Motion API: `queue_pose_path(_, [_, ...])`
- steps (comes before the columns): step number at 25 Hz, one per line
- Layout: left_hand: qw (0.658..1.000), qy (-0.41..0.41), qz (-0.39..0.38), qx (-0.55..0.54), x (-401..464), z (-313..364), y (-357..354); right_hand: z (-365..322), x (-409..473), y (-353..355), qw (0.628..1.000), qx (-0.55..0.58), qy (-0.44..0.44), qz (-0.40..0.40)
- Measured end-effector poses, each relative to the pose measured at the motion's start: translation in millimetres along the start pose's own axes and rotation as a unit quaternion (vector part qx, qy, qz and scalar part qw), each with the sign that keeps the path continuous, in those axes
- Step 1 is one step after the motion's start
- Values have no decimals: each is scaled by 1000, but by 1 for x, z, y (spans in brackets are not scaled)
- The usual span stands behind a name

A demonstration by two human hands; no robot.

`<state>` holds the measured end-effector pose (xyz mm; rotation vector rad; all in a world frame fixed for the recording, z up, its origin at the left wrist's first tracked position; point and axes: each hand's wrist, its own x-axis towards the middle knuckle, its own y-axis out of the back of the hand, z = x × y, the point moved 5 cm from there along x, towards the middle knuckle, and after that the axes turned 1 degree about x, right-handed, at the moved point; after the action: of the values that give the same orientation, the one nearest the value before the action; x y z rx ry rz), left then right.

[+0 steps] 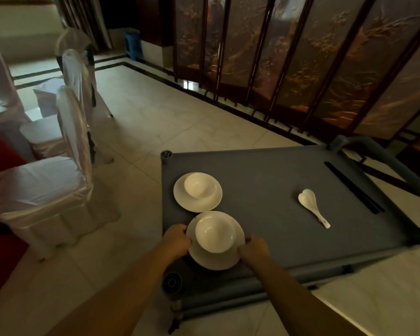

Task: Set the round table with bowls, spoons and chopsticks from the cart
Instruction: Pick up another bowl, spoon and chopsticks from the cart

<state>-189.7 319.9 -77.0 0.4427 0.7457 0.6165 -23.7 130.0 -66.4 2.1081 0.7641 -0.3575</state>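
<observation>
A grey cart [272,190] stands in front of me. At its near left corner a white bowl [215,235] sits on a white plate [218,260]. My left hand [176,240] grips the plate's left rim and my right hand [254,251] grips its right rim. Behind it, a second bowl [200,185] rests on a second plate [198,203]. Two white spoons [312,204] lie nested together at the cart's middle right. Black chopsticks [353,187] lie along the right edge.
Chairs in white covers [46,187] stand in a row on the left, on the tiled floor. A red tablecloth edge [0,170] shows at far left. A folding wooden screen [301,57] runs behind the cart. The cart's handle [383,156] rises at right.
</observation>
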Motion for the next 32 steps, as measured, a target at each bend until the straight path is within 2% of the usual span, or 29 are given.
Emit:
queue_pose_path(5, [996,8,-48,-79,3,0,-2,5,-5,7,999,32,-21,15])
queue_pose_path(12, [963,-24,-124,-238,-7,49,0,2,-18,50,977,206,-47,25])
queue_pose_path(18, [924,-54,-193,-326,-9,107,-19,-1,-14,110,967,250,-7,46])
queue_pose_path(24, [903,-41,-182,-387,0,156,-57,13,21,178,950,303,58,48])
queue_pose_path(27, [890,-30,-163,-425,5,177,-76,30,60,210,964,246,57,77])
queue_pose_path(30, [878,-26,-124,-462,6,195,-94,49,108,243,990,83,46,103])
queue_pose_path(32, [873,-26,-88,-480,5,206,-104,64,137,256,995,-32,44,85])
